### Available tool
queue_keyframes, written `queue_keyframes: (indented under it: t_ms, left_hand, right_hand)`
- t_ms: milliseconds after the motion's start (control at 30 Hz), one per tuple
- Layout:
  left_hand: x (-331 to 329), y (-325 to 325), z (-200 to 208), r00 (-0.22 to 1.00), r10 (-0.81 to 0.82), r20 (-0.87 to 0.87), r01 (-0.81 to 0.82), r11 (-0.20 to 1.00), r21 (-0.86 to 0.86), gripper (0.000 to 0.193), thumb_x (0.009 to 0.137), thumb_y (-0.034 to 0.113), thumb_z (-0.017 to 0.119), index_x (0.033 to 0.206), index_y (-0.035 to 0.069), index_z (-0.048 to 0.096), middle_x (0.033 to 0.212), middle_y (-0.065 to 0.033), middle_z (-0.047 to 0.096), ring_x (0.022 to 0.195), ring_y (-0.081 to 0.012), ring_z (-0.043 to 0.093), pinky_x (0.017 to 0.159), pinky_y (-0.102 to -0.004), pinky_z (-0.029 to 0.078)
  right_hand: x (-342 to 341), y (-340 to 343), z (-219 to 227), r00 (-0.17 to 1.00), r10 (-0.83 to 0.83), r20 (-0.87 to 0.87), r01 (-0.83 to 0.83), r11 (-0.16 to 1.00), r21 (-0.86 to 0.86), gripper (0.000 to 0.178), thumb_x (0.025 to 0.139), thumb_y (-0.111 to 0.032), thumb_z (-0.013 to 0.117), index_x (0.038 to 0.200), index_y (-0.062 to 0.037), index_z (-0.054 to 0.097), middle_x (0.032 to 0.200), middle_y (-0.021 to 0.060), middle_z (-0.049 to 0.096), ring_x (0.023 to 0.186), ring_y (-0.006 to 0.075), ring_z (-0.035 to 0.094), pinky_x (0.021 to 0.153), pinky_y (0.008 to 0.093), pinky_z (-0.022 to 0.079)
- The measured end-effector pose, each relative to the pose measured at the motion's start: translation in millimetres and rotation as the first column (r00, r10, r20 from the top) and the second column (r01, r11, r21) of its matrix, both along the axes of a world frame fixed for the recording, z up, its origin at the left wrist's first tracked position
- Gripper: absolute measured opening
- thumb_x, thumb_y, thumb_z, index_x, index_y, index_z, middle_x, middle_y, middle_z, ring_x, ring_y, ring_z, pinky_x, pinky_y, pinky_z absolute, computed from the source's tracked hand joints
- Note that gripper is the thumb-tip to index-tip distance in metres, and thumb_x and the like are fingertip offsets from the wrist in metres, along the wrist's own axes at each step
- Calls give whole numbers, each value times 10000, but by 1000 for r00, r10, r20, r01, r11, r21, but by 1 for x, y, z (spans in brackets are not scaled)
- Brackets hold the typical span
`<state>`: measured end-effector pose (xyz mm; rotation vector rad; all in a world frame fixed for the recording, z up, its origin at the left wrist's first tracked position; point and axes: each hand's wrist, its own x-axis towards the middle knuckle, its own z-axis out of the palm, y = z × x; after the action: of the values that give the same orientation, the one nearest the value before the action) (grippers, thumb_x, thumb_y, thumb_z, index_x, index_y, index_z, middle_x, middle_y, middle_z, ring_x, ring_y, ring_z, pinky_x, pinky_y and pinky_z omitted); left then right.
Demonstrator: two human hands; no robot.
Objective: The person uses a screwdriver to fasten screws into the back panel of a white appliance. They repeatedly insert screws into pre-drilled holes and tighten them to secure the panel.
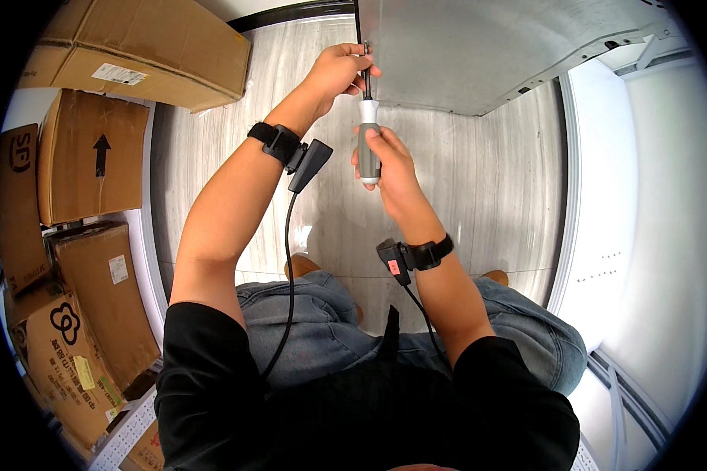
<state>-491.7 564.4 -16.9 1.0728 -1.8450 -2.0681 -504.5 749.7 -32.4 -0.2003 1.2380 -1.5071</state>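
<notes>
My right hand is wrapped round the grey and white handle of a screwdriver, its thumb lying along the grip. The dark shaft points away from me, toward the edge of a large grey metal panel. Close to the tip, my left hand has its thumb and fingers closed about the shaft, right beside the panel's left edge. Those fingers partly cover the tip, so whether it sits in a screw cannot be made out.
Cardboard boxes are stacked on a shelf at left, with a large carton at far left. White panelling stands at right. Both wrists carry strapped devices with a black cable trailing to my body. Pale wood-look floor lies below.
</notes>
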Motion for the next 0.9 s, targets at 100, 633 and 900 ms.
queue_keyframes:
  t_ms: [100,633,900]
  left_hand:
    - [-1,4,2,999,26,39,-24,999,-43,293,894,189,588,1146,48,535,848,-27,654,615,-73,555,564,-209,459]
    - [-3,8,0,995,82,54,-78,994,-77,300,901,97,591,1182,4,539,794,-39,623,671,-125,642,599,-274,534]
    - [-4,7,-1,998,40,49,-39,999,-28,302,934,113,530,1218,14,512,901,-74,660,732,-141,660,650,-278,540]
  right_hand:
    - [3,-3,-3,979,-47,-200,76,988,137,375,863,-357,629,1041,-43,526,687,-1,520,599,83,465,527,242,366]
    - [-11,0,-32,961,261,-95,-258,965,39,501,828,-253,634,1228,-46,418,1040,91,572,958,204,599,795,355,479]
    - [-16,3,-45,952,304,-21,-305,949,-80,421,844,-63,567,1241,-49,427,1051,96,561,967,206,598,806,363,517]
